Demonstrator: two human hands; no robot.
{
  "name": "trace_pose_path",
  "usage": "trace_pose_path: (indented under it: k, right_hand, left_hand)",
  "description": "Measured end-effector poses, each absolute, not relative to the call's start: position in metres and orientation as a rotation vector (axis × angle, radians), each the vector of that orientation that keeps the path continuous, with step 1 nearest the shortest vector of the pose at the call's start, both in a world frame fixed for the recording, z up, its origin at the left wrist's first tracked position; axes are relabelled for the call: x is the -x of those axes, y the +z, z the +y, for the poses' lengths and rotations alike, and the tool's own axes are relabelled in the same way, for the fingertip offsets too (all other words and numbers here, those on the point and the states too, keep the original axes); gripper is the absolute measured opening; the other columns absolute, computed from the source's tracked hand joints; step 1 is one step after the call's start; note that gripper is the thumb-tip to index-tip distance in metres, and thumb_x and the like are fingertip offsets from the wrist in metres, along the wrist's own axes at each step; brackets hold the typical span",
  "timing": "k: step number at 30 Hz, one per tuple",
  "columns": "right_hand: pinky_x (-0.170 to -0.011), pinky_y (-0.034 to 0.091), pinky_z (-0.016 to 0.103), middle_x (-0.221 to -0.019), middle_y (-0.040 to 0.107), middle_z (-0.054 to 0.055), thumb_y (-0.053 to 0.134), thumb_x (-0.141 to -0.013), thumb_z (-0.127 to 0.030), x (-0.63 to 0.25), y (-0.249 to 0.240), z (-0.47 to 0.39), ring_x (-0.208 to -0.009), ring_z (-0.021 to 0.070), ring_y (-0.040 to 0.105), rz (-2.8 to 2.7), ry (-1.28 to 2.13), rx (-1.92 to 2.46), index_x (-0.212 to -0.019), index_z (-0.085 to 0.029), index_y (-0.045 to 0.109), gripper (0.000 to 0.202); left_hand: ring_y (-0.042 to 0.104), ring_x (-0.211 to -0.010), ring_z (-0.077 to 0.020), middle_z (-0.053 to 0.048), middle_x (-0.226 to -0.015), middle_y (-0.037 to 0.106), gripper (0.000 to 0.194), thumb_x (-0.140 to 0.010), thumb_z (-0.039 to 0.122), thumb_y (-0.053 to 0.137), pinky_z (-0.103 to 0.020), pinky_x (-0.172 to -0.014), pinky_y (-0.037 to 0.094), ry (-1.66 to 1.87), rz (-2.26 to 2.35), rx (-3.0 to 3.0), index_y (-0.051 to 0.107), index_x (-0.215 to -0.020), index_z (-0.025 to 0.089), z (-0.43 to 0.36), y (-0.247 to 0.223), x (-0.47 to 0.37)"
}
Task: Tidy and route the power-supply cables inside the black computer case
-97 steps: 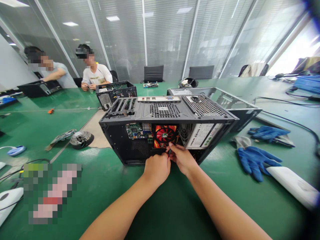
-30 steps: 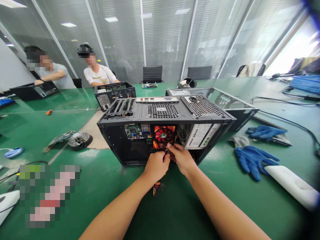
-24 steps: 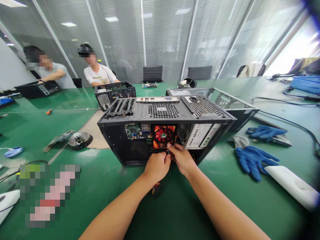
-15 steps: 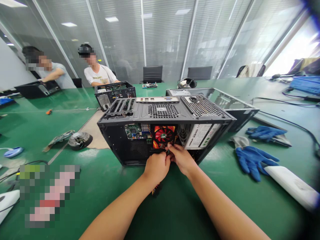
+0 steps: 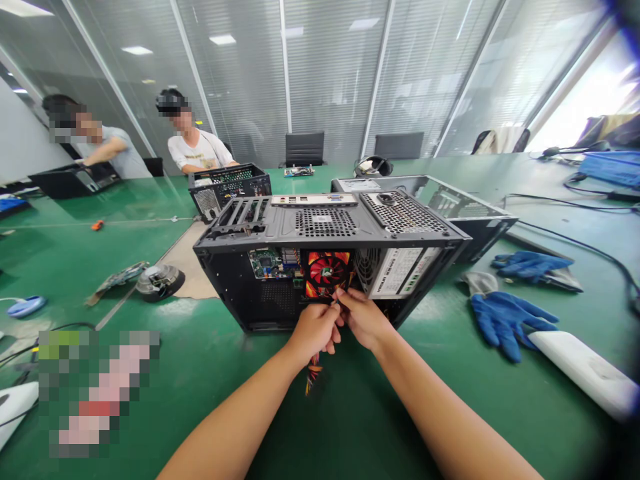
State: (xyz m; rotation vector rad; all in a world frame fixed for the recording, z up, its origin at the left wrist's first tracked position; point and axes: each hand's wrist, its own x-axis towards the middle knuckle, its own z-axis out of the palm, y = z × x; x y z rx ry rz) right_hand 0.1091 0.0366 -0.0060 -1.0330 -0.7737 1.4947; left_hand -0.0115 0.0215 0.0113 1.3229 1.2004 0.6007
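While the bare left hand (image 5: 314, 328) and bare right hand (image 5: 366, 319) are meeting just below the red-bladed fan with flame-patterned corners (image 5: 327, 272), their fingertips are bunching together; I cannot tell what they are clamping, though it is probably something small. The open black metal computer case (image 5: 287, 220) is standing on the green tabletop (image 5: 200, 373), right before the wrists. Below the left hand, a bundle of red and yellow wires (image 5: 313, 377) is trailing, so a forearm sweeping across could be snagging it and straining its joints. Fingers working so near the fan could be bumping its blades, a slip could be scraping knuckles on the case's edge, and a hard tug could be shifting the case.
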Motion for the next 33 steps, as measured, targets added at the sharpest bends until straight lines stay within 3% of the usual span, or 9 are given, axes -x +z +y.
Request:
trace_pose_path:
  k: [3,10,14,17,23,28,33]
  right_hand:
    - [-0.038,0.03,0.022,-0.05,0.047,-0.006,0.072,-0.063,-0.044,-0.108,-0.002,0.035,-0.038,0.0064,0.038,-0.737,1.541,1.001,-0.068,-0.017,0.054,0.032]
    - [-0.03,0.023,0.016,-0.06,0.052,-0.003,0.075,-0.061,-0.037,-0.11,-0.002,0.037,-0.038,0.002,0.031,-0.639,1.618,0.914,-0.071,-0.017,0.057,0.029]
    - [-0.032,0.026,0.016,-0.064,0.055,-0.001,0.077,-0.06,-0.037,-0.111,0.0,0.036,-0.042,0.0037,0.038,-0.617,1.639,0.919,-0.069,-0.017,0.059,0.028]
    - [-0.036,0.031,0.018,-0.064,0.055,-0.001,0.076,-0.061,-0.036,-0.111,0.001,0.035,-0.045,0.005,0.042,-0.622,1.636,0.901,-0.07,-0.018,0.059,0.027]
    - [-0.038,0.035,0.024,-0.057,0.053,-0.003,0.072,-0.064,-0.043,-0.11,0.002,0.034,-0.04,0.0074,0.041,-0.691,1.633,0.922,-0.072,-0.019,0.057,0.03]
    - [-0.039,0.036,0.024,-0.064,0.058,-0.001,0.072,-0.065,-0.041,-0.11,-0.003,0.036,-0.042,0.0081,0.044,-0.67,1.614,0.932,-0.074,-0.018,0.058,0.029]
    - [-0.041,0.035,0.024,-0.067,0.059,-0.001,0.071,-0.066,-0.039,-0.11,-0.005,0.037,-0.043,0.0074,0.042,-0.664,1.612,0.926,-0.076,-0.017,0.06,0.026]
  left_hand:
    - [0.046,-0.032,-0.0076,-0.001,-0.05,0.055,0.04,-0.089,0.038,0.031,-0.017,-0.032,0.027,0.608,1.015,-0.889,0.059,-0.081,0.01,0.027,0.011,0.014]
    - [0.052,-0.046,-0.0034,-0.01,-0.077,0.067,0.028,-0.086,0.024,0.043,-0.009,-0.038,0.037,0.452,0.668,-0.355,0.061,-0.097,0.006,0.036,0.011,0.029]
    - [0.04,-0.041,0.0001,-0.015,-0.091,0.066,0.025,-0.088,0.022,0.044,-0.007,-0.033,0.03,0.461,0.579,-0.335,0.06,-0.1,0.007,0.033,0.012,0.032]
    - [0.03,-0.037,0.002,-0.011,-0.085,0.065,0.021,-0.088,0.021,0.046,-0.008,-0.031,0.023,0.51,0.537,-0.402,0.06,-0.096,0.008,0.031,0.012,0.032]
    - [0.03,-0.035,0.0019,0.002,-0.061,0.051,0.017,-0.082,0.026,0.056,-0.011,-0.032,0.017,0.57,0.66,-0.569,0.059,-0.083,0.01,0.03,0.01,0.025]
    - [0.035,-0.033,-0.001,0.001,-0.056,0.054,0.028,-0.08,0.038,0.056,-0.014,-0.031,0.017,0.701,0.941,-0.942,0.057,-0.079,0.01,0.026,0.009,0.015]
    - [0.032,-0.032,-0.0001,0.002,-0.056,0.053,0.024,-0.083,0.034,0.053,-0.014,-0.031,0.017,0.661,0.939,-0.859,0.057,-0.081,0.01,0.025,0.011,0.017]
